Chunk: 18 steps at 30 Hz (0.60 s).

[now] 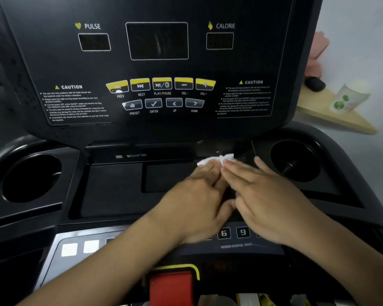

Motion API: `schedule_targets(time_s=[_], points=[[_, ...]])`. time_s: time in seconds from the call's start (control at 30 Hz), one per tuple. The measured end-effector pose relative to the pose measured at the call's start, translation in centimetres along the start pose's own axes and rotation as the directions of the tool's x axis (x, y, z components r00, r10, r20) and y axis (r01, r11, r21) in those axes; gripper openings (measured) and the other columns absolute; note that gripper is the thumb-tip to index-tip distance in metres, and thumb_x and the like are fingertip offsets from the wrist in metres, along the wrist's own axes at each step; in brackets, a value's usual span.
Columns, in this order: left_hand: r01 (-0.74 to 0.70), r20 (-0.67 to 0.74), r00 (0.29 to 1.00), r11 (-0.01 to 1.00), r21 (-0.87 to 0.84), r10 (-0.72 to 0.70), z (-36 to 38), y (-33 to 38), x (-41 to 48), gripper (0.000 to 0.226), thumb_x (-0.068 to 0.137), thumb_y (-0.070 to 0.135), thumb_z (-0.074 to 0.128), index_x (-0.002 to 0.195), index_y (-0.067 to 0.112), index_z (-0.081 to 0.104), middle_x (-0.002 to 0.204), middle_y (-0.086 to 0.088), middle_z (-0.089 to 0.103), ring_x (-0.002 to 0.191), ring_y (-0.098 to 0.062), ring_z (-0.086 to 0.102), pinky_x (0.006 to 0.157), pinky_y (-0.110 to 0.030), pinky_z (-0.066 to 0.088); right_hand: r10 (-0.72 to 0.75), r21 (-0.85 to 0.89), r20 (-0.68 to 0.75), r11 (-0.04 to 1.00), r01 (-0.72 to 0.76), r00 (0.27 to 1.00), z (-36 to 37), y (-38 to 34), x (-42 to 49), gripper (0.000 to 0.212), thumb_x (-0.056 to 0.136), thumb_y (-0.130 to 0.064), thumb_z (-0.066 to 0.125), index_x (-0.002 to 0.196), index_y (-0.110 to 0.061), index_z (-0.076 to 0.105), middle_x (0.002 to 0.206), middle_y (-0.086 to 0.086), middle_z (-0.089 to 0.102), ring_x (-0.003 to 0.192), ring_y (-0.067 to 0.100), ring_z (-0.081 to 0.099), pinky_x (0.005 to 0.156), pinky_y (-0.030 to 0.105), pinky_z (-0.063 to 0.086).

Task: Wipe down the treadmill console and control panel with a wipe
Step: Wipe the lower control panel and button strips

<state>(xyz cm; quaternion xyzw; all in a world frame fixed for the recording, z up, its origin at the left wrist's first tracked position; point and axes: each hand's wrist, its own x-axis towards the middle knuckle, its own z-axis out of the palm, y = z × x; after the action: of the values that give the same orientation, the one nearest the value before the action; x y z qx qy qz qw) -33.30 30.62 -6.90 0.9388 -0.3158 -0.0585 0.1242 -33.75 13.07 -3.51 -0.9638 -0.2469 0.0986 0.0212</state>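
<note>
Red block (171, 286) with a yellow rim sits closest, at the bottom edge. Just beyond it the control panel (80, 244) runs across, with two white square buttons (69, 249) at its left and number keys 6 (224, 233) and 9 (243, 232) showing between the wrists above the words SPEED CHOICE. Both forearms reach forward over this strip. The left hand (197, 202) and right hand (268, 195) lie side by side, touching, fingers straight and flat rather than curled, pressing down on a crumpled white wipe (215, 159). The wipe peeks out past the fingertips at the back of the shallow black tray (113, 186), right of centre, against the ledge under the upright console (31, 51). A round cup holder flanks the tray on the left (31, 177) and on the right (295, 160). Higher up, the console carries a row of yellow media buttons (161, 83), grey keys below them, two CAUTION texts, a dark central display (157, 40), and small PULSE (94, 41) and CALORIE (219, 40) windows. Farther right, a wooden shelf (318, 115) holds a pale cup (347, 98) and a small black object (315, 83).
</note>
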Motion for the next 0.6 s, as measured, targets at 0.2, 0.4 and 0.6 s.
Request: schedule_targets(time_s=[0.2, 0.4, 0.6], points=[[-0.074, 0.012, 0.997, 0.997, 0.020, 0.074, -0.6, 1.8, -3.1, 0.065, 0.098, 0.047, 0.028, 0.149, 0.008, 0.037, 0.153, -0.015, 0.038, 0.145, -0.023, 0.029, 0.122, -0.035, 0.015, -0.001, -0.061, -0.061, 0.998, -0.003, 0.998, 0.9, -0.9, -3.1, 0.063, 0.099, -0.047, 0.017, 0.131, -0.010, 0.057, 0.137, 0.004, 0.055, 0.132, 0.011, 0.044, 0.111, 0.043, 0.016], [0.009, 0.003, 1.000, 1.000, 0.011, -0.009, -0.9, -0.2, 0.9, 0.065, 0.094, 0.050, 0.014, 0.142, 0.020, 0.048, 0.151, -0.020, 0.039, 0.145, -0.026, 0.028, 0.120, -0.043, 0.020, 0.096, -0.107, -0.020, 0.990, -0.097, 0.995, -0.2, 1.2, -0.3, 0.090, 0.089, -0.064, -0.008, 0.141, -0.012, 0.044, 0.152, -0.002, 0.038, 0.146, 0.011, 0.015, 0.119, 0.047, 0.000], [-0.006, 0.009, 1.000, 1.000, -0.003, 0.006, -0.6, 0.1, -1.6, 0.055, 0.098, 0.049, 0.018, 0.134, 0.025, 0.052, 0.151, -0.009, 0.043, 0.145, -0.019, 0.030, 0.119, -0.045, 0.022, 0.105, -0.091, 0.015, 0.991, -0.103, 0.994, 0.4, 0.5, -2.2, 0.089, 0.091, -0.067, -0.008, 0.145, -0.013, 0.038, 0.155, -0.002, 0.032, 0.147, 0.014, 0.010, 0.117, 0.050, -0.004]])
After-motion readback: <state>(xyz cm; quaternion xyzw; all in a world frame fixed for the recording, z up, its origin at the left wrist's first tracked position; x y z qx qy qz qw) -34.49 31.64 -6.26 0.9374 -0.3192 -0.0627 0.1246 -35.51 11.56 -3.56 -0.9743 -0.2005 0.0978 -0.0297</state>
